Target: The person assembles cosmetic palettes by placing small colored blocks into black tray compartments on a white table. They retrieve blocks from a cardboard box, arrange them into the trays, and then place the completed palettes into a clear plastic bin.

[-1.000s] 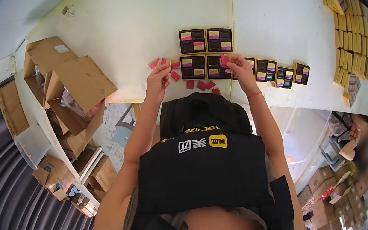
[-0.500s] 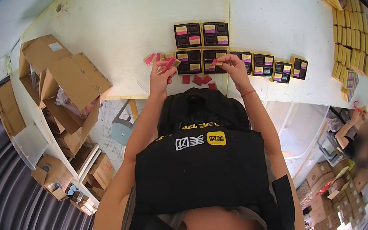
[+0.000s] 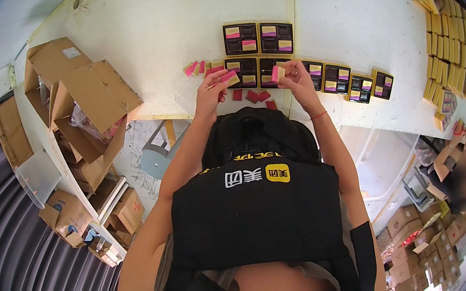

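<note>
Your right hand (image 3: pixel 301 85) pinches a pink-and-gold packet (image 3: pixel 277 73), long axis pointing away! Your left hand (image 3: pixel 212 91) pinches a slanted packet (image 3: pixel 230 78).

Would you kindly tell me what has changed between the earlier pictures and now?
The left hand has moved right, from the loose pieces toward the boxes, holding a pink-and-gold piece. The small piece in the right hand now shows gold beside its pink. The boxes stayed put, the right hand still over them.
</note>
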`<state>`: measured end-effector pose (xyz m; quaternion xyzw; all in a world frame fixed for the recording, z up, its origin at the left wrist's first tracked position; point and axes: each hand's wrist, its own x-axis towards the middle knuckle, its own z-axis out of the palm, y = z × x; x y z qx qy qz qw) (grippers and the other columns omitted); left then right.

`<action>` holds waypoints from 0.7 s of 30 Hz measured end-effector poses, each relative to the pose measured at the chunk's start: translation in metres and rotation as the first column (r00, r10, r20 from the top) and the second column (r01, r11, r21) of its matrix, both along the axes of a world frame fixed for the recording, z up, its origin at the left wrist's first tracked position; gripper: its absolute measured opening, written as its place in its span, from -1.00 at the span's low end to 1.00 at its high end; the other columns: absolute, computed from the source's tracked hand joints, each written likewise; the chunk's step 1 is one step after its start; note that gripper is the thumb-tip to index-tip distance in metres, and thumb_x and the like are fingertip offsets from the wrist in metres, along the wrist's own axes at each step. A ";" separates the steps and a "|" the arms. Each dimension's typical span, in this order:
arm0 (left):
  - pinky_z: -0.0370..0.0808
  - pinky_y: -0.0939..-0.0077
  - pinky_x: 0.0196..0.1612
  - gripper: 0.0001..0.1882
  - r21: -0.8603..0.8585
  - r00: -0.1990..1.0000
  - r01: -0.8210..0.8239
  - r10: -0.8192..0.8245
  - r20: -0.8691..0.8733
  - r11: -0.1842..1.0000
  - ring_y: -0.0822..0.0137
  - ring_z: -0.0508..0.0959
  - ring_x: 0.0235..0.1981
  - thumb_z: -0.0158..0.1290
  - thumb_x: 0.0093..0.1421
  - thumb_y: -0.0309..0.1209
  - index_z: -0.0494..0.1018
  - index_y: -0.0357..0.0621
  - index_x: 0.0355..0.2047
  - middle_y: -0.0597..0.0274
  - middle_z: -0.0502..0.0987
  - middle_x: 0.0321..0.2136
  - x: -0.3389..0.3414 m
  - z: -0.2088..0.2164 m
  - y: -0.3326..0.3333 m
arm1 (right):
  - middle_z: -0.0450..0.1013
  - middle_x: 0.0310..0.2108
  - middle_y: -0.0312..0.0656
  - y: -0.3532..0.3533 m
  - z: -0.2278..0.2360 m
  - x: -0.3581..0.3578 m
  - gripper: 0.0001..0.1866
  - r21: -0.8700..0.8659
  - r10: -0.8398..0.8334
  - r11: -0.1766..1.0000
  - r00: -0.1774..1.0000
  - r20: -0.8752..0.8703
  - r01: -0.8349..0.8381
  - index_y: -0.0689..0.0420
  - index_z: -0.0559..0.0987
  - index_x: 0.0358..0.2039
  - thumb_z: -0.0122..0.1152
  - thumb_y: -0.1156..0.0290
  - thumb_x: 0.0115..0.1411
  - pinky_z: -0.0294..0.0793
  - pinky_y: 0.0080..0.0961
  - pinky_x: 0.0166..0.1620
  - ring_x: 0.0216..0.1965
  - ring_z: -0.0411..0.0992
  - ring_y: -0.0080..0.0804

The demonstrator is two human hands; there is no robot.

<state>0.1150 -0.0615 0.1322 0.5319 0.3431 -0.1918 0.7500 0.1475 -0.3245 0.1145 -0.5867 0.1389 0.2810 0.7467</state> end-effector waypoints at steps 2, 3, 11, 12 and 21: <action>0.30 0.72 -0.58 -0.72 0.066 0.997 0.065 -0.062 -0.054 0.996 0.59 0.42 -0.55 0.14 0.12 -0.53 0.46 -0.19 -0.13 0.37 0.48 -0.48 0.000 -0.009 0.003 | 0.47 -0.27 -0.30 0.003 0.001 0.000 -0.76 -0.011 0.008 1.000 1.000 0.006 -0.007 0.23 0.48 -0.13 0.13 0.61 0.16 0.47 -0.63 -0.19 -0.26 0.44 -0.59; 0.31 0.72 -0.58 -0.71 0.098 0.993 0.098 -0.090 -0.083 0.990 0.59 0.43 -0.55 0.13 0.12 -0.53 0.47 -0.19 -0.11 0.36 0.48 -0.49 0.000 -0.014 0.004 | 0.47 -0.29 -0.31 0.004 -0.001 0.000 -0.77 -0.022 0.020 1.000 0.999 0.028 -0.019 0.22 0.49 -0.14 0.14 0.59 0.16 0.46 -0.63 -0.22 -0.29 0.45 -0.60; 0.33 0.69 -0.62 -0.83 0.160 0.995 0.096 -0.101 0.025 0.983 0.51 0.55 -0.55 0.11 0.13 -0.51 0.44 -0.18 -0.24 0.30 0.55 -0.48 0.002 -0.045 -0.002 | 0.53 -0.37 -0.17 0.036 -0.035 0.016 -0.81 -0.472 0.278 0.873 0.922 0.270 -0.125 0.15 0.53 -0.19 0.12 0.51 0.15 0.49 -0.45 -0.28 -0.36 0.53 -0.33; 0.34 0.69 -0.62 -0.85 0.124 0.996 0.088 -0.090 0.010 0.988 0.50 0.56 -0.54 0.11 0.14 -0.51 0.42 -0.17 -0.27 0.29 0.55 -0.47 0.004 -0.047 -0.002 | 0.53 -0.36 -0.13 0.043 -0.040 0.021 -0.82 -0.524 0.320 0.841 0.907 0.275 -0.137 0.14 0.54 -0.21 0.11 0.50 0.14 0.49 -0.41 -0.26 -0.34 0.53 -0.26; 0.49 0.63 -0.50 -0.82 0.403 0.983 -0.096 0.022 0.184 0.910 0.38 0.61 -0.48 0.12 0.14 -0.55 0.41 -0.22 -0.25 0.20 0.55 -0.37 0.005 -0.076 -0.011 | 0.49 -0.37 -0.12 0.077 -0.053 0.039 -0.89 -0.794 0.616 0.608 0.639 0.461 -0.013 0.14 0.57 -0.33 0.11 0.49 0.12 0.50 -0.26 -0.21 -0.27 0.47 -0.13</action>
